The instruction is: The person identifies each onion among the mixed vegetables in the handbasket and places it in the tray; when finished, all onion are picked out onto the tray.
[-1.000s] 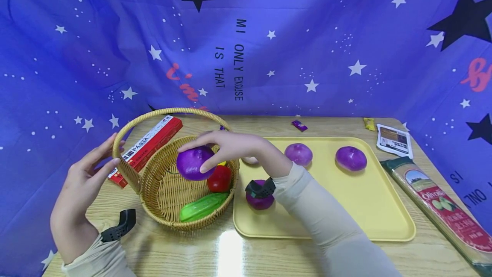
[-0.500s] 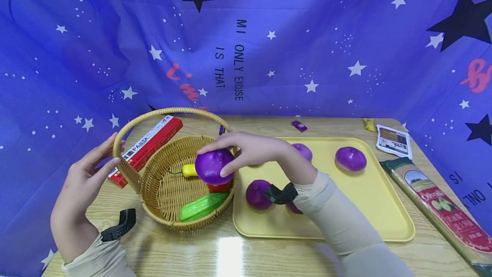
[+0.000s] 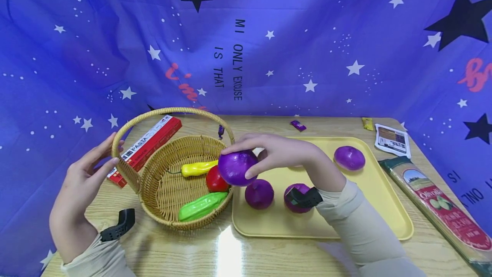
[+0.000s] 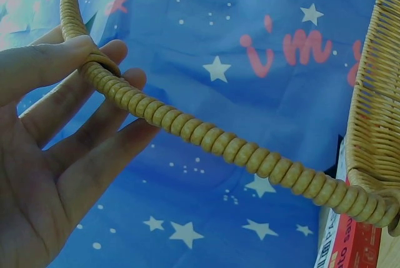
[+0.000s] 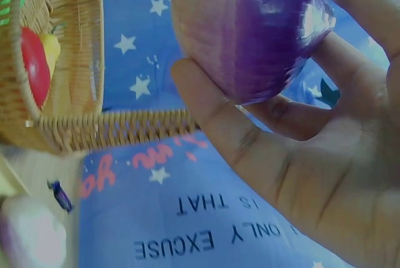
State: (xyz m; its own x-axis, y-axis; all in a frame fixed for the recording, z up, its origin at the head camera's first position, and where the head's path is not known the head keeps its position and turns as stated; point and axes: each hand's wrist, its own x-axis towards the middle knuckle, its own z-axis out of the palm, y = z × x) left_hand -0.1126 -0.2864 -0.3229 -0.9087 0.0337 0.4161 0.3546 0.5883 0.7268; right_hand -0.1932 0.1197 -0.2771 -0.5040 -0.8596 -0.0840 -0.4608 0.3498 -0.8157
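Note:
My right hand (image 3: 282, 153) holds a purple onion (image 3: 235, 168) between thumb and fingers, over the basket's right rim and the tray's left edge. In the right wrist view the onion (image 5: 250, 30) shows a paler side. My left hand (image 3: 78, 191) grips the handle (image 3: 174, 110) of the wicker basket (image 3: 153, 208), thumb in front and fingers behind, as the left wrist view shows. A yellow pepper (image 3: 197, 169), a red tomato-like vegetable (image 3: 216, 179) and a ridged green vegetable (image 3: 203, 206) lie inside the basket.
The yellow tray (image 3: 369, 208) bears purple onions (image 3: 259, 194), (image 3: 349, 158), some partly hidden by my right arm. A red pasta box (image 3: 153, 140) lies behind the basket. A long Olivoilà packet (image 3: 438, 204) lies right of the tray. Small wrapped candies (image 3: 297, 125) lie at the back.
My right hand has carried the onion rightward from above the basket's middle to its right rim, uncovering the yellow pepper and red vegetable. My left hand stays on the handle.

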